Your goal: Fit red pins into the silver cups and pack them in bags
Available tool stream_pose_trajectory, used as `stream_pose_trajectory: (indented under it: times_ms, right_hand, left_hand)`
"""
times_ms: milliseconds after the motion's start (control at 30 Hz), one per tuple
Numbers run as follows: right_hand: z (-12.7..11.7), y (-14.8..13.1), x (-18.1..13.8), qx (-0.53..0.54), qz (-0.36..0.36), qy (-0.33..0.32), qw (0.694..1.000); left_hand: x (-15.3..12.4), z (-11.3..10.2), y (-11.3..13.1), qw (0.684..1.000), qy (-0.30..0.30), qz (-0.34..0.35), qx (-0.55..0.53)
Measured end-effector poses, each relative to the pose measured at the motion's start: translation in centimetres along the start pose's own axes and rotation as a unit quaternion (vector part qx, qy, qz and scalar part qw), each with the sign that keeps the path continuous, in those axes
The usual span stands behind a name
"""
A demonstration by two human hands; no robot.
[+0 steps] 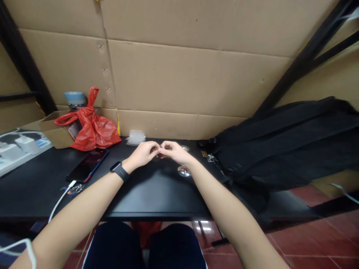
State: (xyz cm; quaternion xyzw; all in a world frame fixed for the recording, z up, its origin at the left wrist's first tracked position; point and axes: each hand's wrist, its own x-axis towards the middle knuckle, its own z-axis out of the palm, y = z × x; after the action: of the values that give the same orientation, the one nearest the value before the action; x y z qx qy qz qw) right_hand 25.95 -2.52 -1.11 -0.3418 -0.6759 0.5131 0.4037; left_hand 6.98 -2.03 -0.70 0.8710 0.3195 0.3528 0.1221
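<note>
My left hand [146, 152] and my right hand [175, 153] meet above the middle of the black table [157, 194], fingertips touching. Both have fingers curled and closed in a pinch. Whatever lies between them is hidden or too small to name. Beneath my right wrist a shiny round metal piece [184, 171] rests on the tabletop, partly covered by the arm. Another shiny round piece [185, 148] shows just behind my right hand. Beyond my left hand a small whitish translucent stack [136, 137] stands near the cardboard wall.
At left lie a phone [88, 165], a white cable [60, 200] and a power strip [25, 151]. A red plastic bag [97, 129] leans by a cardboard box [57, 130]. A black backpack [280, 145] fills the right side, with keys [211, 158] beside it. Cardboard [179, 86] closes the back.
</note>
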Motion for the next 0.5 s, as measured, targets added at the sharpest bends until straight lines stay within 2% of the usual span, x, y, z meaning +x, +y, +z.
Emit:
stream_pose_trajectory:
  times_ms: [67, 167, 233, 300, 367, 500]
  right_hand:
    - [-0.3, -0.1, 0.2, 0.012, -0.031, 0.036, 0.999]
    - [-2.4, 0.1, 0.4, -0.013, -0.061, 0.153, 0.986]
    - [-4.9, 0.7, 0.3, -0.084, -0.063, 0.236, 0.966]
    - [-7.6, 1.6, 0.0, -0.213, -0.063, 0.295, 0.929]
    - [-9.8, 2.6, -0.4, -0.319, -0.033, 0.313, 0.894]
    - [-11.5, 4.6, -1.0, -0.382, 0.042, 0.260, 0.886]
  left_hand:
    - [0.2, -0.8, -0.8, 1.000, 0.012, -0.014, 0.000]
    - [0.2, -2.5, -3.0, 0.998, 0.039, -0.050, 0.013]
    - [-0.1, -3.5, -4.7, 0.998, 0.012, -0.056, 0.028]
    - [-0.4, -4.2, -6.2, 0.997, -0.041, -0.050, 0.033]
    - [-0.7, -4.3, -7.2, 0.995, -0.077, -0.048, 0.028]
    - [-0.8, -4.0, -7.8, 0.993, -0.103, -0.039, 0.032]
